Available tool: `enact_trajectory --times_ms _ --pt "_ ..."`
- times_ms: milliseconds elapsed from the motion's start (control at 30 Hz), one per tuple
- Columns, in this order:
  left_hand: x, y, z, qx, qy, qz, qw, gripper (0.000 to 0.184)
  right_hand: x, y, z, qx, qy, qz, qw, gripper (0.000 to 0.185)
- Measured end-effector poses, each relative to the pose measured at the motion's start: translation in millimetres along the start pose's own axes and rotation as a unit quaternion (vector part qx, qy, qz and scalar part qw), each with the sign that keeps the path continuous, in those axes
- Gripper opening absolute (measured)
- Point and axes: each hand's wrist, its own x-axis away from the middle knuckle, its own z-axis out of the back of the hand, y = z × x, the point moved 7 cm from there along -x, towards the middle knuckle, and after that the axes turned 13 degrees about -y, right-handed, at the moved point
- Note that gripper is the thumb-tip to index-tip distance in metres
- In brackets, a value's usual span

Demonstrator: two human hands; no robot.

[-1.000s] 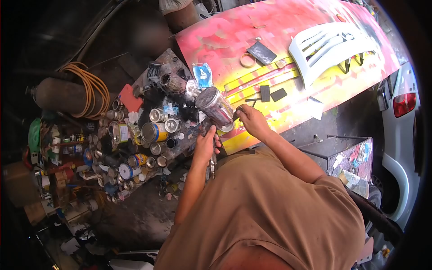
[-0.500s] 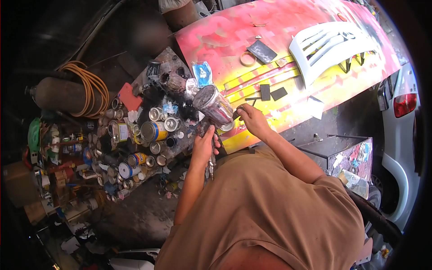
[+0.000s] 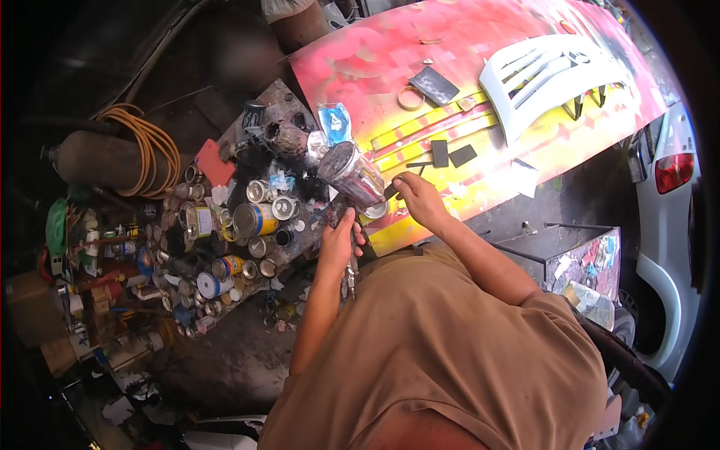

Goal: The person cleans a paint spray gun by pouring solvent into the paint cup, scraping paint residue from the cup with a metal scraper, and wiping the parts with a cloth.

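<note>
My left hand (image 3: 339,238) is closed around the handle of a spray gun (image 3: 351,282), whose metal fitting hangs below the fist. Above that fist, a paint-stained metal cup (image 3: 351,174) sits tilted and looks attached to the gun. My right hand (image 3: 420,199) is closed beside the cup's lower right side, with thumb and fingers pinching a small dark piece (image 3: 391,190). Whether that piece belongs to the gun I cannot tell. Just under the cup, a round pale lid or tin (image 3: 375,211) shows in part.
To the left, a cluttered bench holds several paint cans (image 3: 256,219). A red and yellow painted panel (image 3: 352,67) lies ahead, bearing a white grille (image 3: 517,90), a tape roll (image 3: 411,97) and dark pads (image 3: 440,154). A metal-framed bin (image 3: 540,244) and white car (image 3: 675,247) stand right.
The view has shifted very slightly. Both hands keep nearly the same pose at the spray gun and its cup, with only small movement to the left.
</note>
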Motion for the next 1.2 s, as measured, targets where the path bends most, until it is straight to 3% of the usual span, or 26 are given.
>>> enact_trajectory --times_ms 367,667,767,867,1067,1200 --pt "-4 -11 6 -0.001 0.013 0.01 1.0 0.026 -1 -1 4 -0.019 0.013 0.019 1.0 0.031" --pt "1 -4 3 0.006 0.009 0.003 1.0 0.025 -4 13 -6 -0.177 -0.036 -0.018 0.983 0.026" --pt "3 -2 2 0.002 0.01 0.005 1.0 0.025 -5 16 -10 -0.191 -0.041 0.012 0.981 0.025" --pt "4 -2 1 0.004 0.007 0.007 1.0 0.025 -3 14 -11 -0.197 -0.044 0.023 0.979 0.024" --pt "7 -3 1 0.009 0.005 0.004 1.0 0.024 0 8 -12 -0.084 -0.08 -0.013 0.993 0.025" --pt "9 -1 1 0.008 0.004 0.001 1.0 0.024 -5 20 -17 -0.102 -0.059 0.042 0.992 0.021"
